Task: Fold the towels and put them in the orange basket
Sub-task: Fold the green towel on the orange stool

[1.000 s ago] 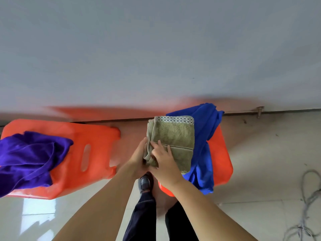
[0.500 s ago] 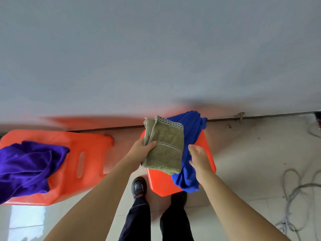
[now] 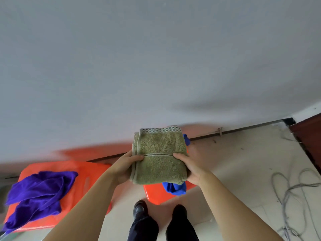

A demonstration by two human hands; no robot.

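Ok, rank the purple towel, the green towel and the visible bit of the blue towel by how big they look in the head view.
1. purple towel and green towel: too close to rank; the green one is nearer the camera, held in both hands.
2. blue towel: smallest, mostly hidden behind the green one.

We see a green towel [image 3: 159, 159] made of thick, fuzzy cloth with tiny loops, and a flat woven strip of little squares along its top edge. The purple towel [image 3: 37, 192] is smooth, soft cloth with a slight shine. The blue towel [image 3: 173, 188] looks like the same smooth cloth. The orange basket [image 3: 157, 194] under it is hard, shiny plastic, and so is the other orange basket [image 3: 90, 174]. The floor [image 3: 243, 167] is smooth, glossy tile. The wall [image 3: 156, 58] is flat and matt. The cables [image 3: 291, 188] look like dull grey rubber. Our shoes [image 3: 139, 208] are black and a bit shiny.
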